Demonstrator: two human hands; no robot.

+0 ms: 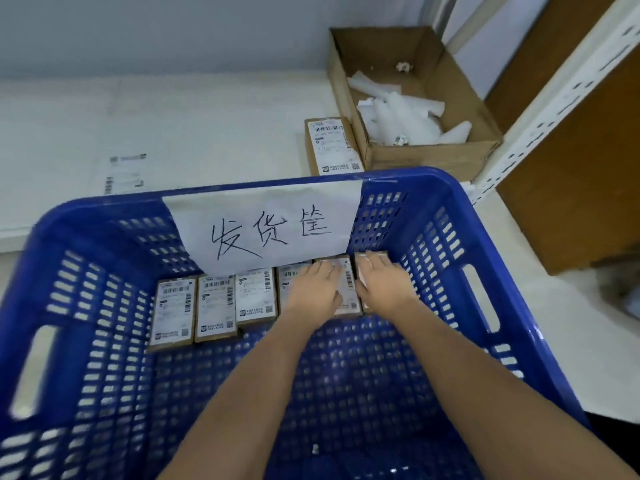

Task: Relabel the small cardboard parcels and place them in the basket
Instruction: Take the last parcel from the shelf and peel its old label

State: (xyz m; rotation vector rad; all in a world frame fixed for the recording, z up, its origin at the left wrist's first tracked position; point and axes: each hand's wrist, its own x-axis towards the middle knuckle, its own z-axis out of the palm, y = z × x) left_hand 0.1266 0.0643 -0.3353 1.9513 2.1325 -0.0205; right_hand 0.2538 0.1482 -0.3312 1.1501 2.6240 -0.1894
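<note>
Two hands down in the blue plastic basket (450, 216): my left grip (317, 289) and right grip (382, 284) lie flat-fingered, pressing small labelled cardboard parcels (346, 292) beneath them, clasping nothing. Push unevenly and that row could skew sideways.

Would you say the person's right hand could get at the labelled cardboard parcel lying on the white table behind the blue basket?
Probably yes: the right hand rests on parcels inside the blue plastic basket, and only the basket's far rim lies between it and the labelled cardboard parcel.
</note>
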